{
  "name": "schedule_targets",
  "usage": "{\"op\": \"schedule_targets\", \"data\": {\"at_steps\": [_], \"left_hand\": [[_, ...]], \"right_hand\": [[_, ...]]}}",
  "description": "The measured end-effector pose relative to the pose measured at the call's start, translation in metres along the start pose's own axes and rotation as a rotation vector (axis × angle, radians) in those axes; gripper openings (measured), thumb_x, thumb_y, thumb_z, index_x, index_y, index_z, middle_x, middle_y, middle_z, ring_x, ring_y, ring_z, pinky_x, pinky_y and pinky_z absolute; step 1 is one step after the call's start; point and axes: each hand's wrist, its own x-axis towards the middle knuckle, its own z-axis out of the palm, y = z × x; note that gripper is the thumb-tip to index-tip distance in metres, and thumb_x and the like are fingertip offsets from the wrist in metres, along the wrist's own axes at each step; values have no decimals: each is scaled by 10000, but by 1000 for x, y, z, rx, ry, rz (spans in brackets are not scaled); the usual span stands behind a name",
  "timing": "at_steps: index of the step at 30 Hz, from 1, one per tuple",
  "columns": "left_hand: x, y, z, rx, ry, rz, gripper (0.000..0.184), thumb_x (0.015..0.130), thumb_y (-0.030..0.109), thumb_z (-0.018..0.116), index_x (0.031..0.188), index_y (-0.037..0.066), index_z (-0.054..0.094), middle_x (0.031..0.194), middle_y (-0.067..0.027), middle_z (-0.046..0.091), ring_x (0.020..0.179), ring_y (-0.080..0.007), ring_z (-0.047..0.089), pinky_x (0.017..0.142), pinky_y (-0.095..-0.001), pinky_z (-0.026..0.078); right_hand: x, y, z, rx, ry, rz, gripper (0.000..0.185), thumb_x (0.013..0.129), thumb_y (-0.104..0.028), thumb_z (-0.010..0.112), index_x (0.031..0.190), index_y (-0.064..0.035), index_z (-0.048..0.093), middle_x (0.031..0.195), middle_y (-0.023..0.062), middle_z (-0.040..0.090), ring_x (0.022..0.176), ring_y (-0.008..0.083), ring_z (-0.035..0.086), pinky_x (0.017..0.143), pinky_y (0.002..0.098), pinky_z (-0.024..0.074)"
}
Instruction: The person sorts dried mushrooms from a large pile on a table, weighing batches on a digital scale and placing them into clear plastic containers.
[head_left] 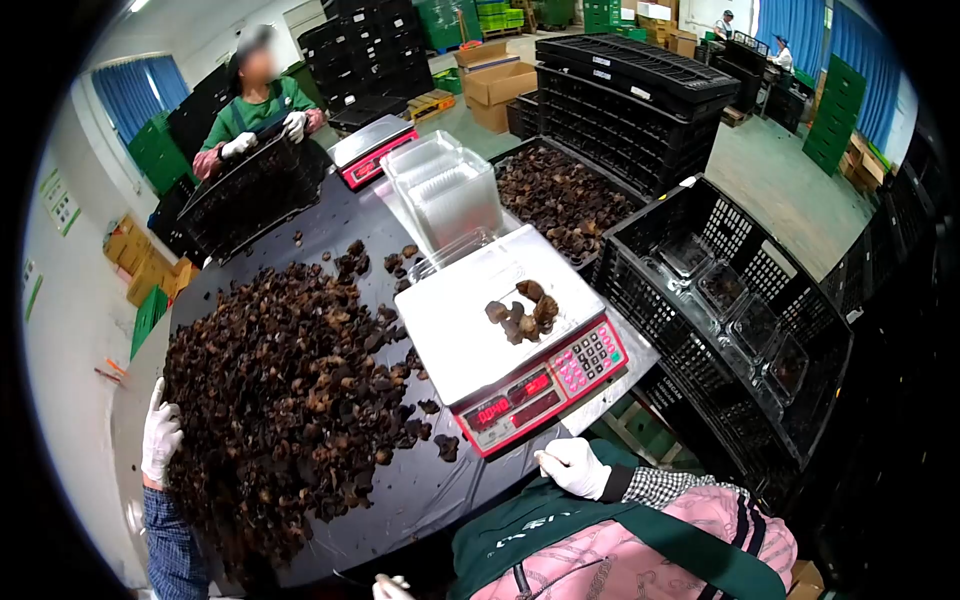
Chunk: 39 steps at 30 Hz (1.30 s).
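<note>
My right hand (573, 467), white-gloved, is closed near the front edge of the digital scale (545, 400), with nothing identifiable in its fingers. Cut off at the bottom edge, my left hand (390, 588) shows only gloved fingertips; its grip is unclear. Several dark brown, mushroom-like pieces (525, 312) rest on the white weighing plate (455, 325). A large heap of similar pieces (290, 390) covers the table to the left. Behind the scale stands a stack of clear plastic boxes (445, 190).
A co-worker's gloved hand (160, 435) touches the heap's left edge. Across the table, a person (250, 110) holds a black crate (255, 195). At right, another crate (740, 260) contains clear boxes. Behind the scale are a filled tray (565, 195) and a second scale (370, 150).
</note>
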Motion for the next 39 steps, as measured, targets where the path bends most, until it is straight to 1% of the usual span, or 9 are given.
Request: {"op": "schedule_targets", "data": {"at_steps": [2,3,4,5,10,13,19,33,39], "left_hand": [[-8,42,19,13,33,232,367,1033,302,580,879,-10,696,798,-174,678,722,-320,637,672,-441,485],[-16,99,28,-167,279,389,234,998,178,639,855,-2,683,816,-213,651,728,-335,626,666,-428,480],[-5,121,37,-322,257,604,70,946,76,689,954,12,717,872,-220,687,765,-350,649,688,-428,503],[13,119,68,-356,311,723,230,851,-58,702,1075,-5,707,1022,-154,716,908,-310,694,795,-377,563],[39,183,95,-465,326,497,79,942,1,672,1000,-6,724,937,-136,707,853,-267,681,796,-351,539],[43,181,99,-369,383,570,44,918,24,706,961,14,707,904,-144,718,768,-286,699,699,-360,552],[45,189,92,-320,414,600,104,866,-1,704,956,38,668,926,-100,742,793,-296,701,688,-382,559],[45,187,93,-308,419,599,203,839,-8,725,1024,72,706,940,-90,729,800,-282,702,681,-375,554],[46,187,99,-389,405,606,232,850,-97,664,1043,14,732,956,-137,748,811,-295,715,724,-368,573]], "right_hand": [[1,13,-5,-84,6,-41,320,933,-140,704,639,-35,636,578,132,593,511,286,604,492,375,445],[5,21,-5,-153,-2,-124,340,929,-147,707,619,-40,619,562,136,570,494,289,587,483,381,432],[8,33,-6,-241,-47,-261,389,911,-130,705,583,-53,510,550,136,498,467,292,532,464,397,390],[9,36,-5,-247,-66,-262,405,890,-155,727,573,-70,489,546,117,499,479,310,536,460,405,396],[18,44,1,-280,-137,-458,349,832,-169,751,566,-111,532,542,85,516,479,311,546,458,435,409],[17,48,-1,-344,-152,-467,329,783,-135,771,550,-130,538,541,64,529,493,268,559,457,412,412],[18,53,0,-324,-163,-518,314,724,-113,784,542,-128,529,526,47,486,473,249,515,444,393,373],[18,50,4,-378,-153,-515,348,740,-80,773,562,-127,477,522,50,450,460,256,488,446,394,364],[16,41,5,-446,-114,-480,368,787,-140,784,551,-152,502,539,30,489,483,233,522,452,390,392]]}}
